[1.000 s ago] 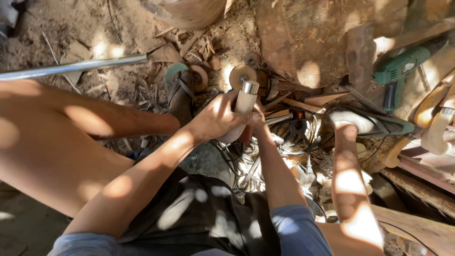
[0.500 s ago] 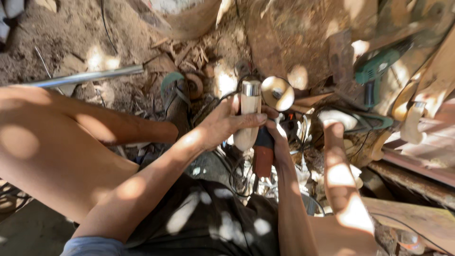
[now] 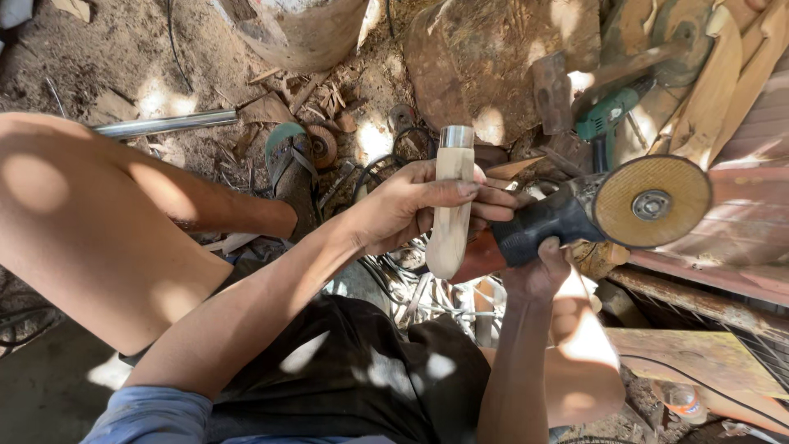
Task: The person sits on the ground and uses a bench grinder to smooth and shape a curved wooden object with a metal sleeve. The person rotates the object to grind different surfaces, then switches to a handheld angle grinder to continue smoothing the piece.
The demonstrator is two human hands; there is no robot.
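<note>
A seated person's left hand (image 3: 411,210) grips a pale wooden handle (image 3: 450,210) upright while the right hand (image 3: 534,267) clasps an angle grinder (image 3: 592,214), its sanding disc (image 3: 652,202) facing up, above scrap-strewn ground (image 3: 123,74).

The angle grinder (image 3: 567,218) body is being partly hidden by the right hand (image 3: 534,267); the green drill (image 3: 606,115) is being obscured by clutter.

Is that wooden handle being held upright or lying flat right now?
Upright, roughly. The left hand grips the wooden handle around its middle, metal collar on top and rounded end pointing down, beside the angle grinder.
</note>
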